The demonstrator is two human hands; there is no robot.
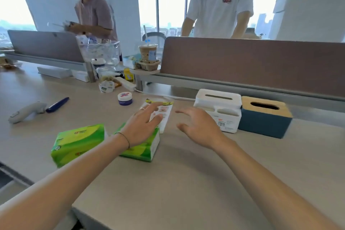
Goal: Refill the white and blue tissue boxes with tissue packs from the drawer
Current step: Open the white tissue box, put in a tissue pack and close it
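Note:
Two green tissue packs lie on the desk: one at the left [78,144], the other [143,148] partly under my left hand [143,127]. That hand hovers open above the second pack, fingers spread. My right hand [199,127] is open too, in the air just left of the white tissue box [218,106]. The white box has a slot on top and compartments at its front. Touching its right side stands the blue tissue box [265,121] with a wooden lid and an oval slot. A flat printed packet [164,112] lies beyond my left fingers.
A grey handheld device [26,112] and a blue pen [57,104] lie at the left. A small jar [125,98], tape roll [106,87], power strip and a drink cup [148,53] crowd the back centre. Two people stand behind the desk dividers [252,65].

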